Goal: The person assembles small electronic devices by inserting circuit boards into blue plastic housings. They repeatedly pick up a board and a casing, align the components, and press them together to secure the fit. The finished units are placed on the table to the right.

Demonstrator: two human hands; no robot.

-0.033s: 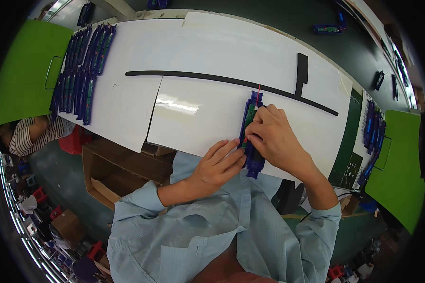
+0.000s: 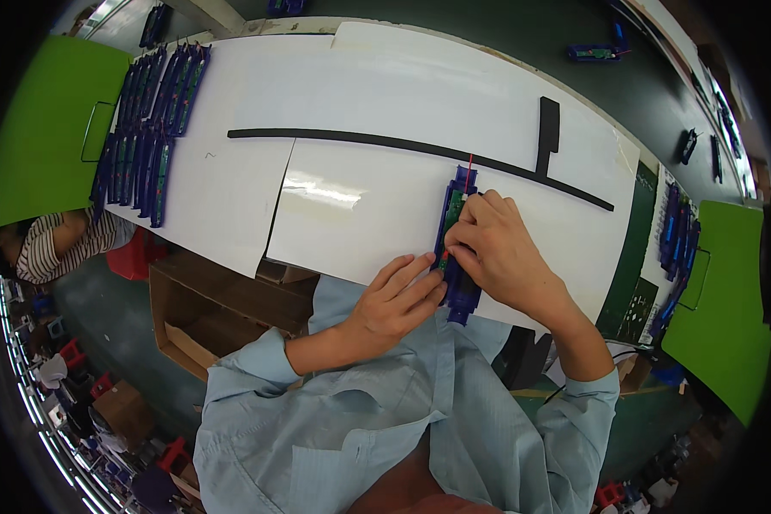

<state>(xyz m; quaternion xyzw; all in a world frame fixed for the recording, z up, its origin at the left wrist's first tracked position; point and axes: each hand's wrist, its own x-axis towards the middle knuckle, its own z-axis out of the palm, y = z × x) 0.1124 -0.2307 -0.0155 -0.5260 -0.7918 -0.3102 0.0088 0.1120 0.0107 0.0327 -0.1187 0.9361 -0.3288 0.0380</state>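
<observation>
A long blue plastic housing [image 2: 463, 301] lies lengthwise in front of me on the white work surface, its near end at the table edge. Set into it is a green circuit board [image 2: 454, 211], and a red wire [image 2: 470, 162] sticks out past the far end. My left hand [image 2: 394, 300] grips the housing's lower left side, fingertips on its edge and thumb out of sight. Over the board, my right hand [image 2: 504, 248] is closed in a pinch, its knuckles bent. Whatever sits between those fingertips is hidden.
A black strip [image 2: 343, 135] crosses the white table [image 2: 257, 188], with a black upright piece [image 2: 548, 128] near its right end. Several similar housings [image 2: 158, 167] stand in rows at the left; more housings [image 2: 677, 231] lie right. An open cardboard box [image 2: 223, 300] is below the table's front edge.
</observation>
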